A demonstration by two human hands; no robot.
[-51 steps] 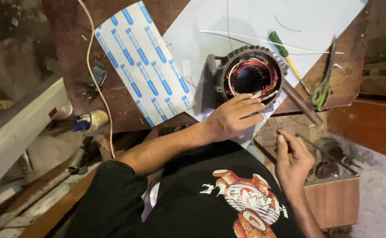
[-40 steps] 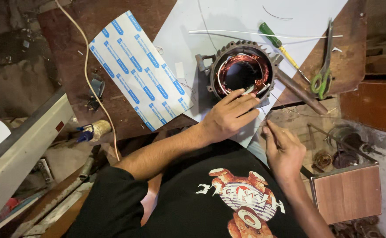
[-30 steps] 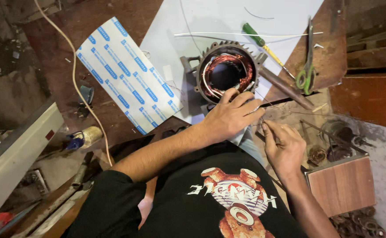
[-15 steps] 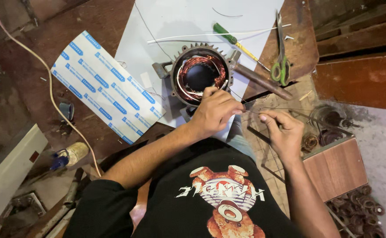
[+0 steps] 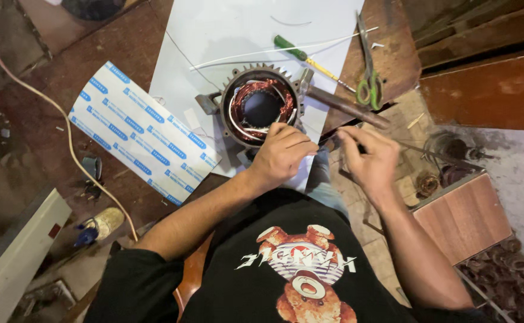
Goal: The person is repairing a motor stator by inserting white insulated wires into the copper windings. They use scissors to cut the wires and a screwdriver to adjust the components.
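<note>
Left hand [image 5: 283,154]: fingers curled, resting on the near rim of the motor stator [image 5: 260,106], fingertips pinched toward the right hand. Can't tell what sits between them, too thin to resolve.

Right hand [image 5: 366,158]: narrow pinch, thumb and forefinger closed on a thin wire or sleeve piece, just beside the left fingertips, nearly touching.

One stator: finned round housing, copper windings around the bore, white lead sleeves across the coils. It sits on one white sheet [image 5: 226,36] on the desk [image 5: 46,78], at the sheet's near edge, directly ahead of the hands.

One metal bar [image 5: 345,107] runs from the stator's right side toward the right, tilted. One green-handled screwdriver [image 5: 301,54] lies on the white sheet beyond the stator. One pair of green-handled scissors [image 5: 368,72] right of it, at the sheet edge. One long white sleeve tube [image 5: 244,58] lies across the sheet, past the stator.

One white sheet with blue printed strips [image 5: 139,131], left of the stator, overlapping the plain sheet's edge. One pale cable [image 5: 64,119] crosses the desk far left.

Pile of copper coils [image 5: 513,275] lower right, count unclear.
</note>
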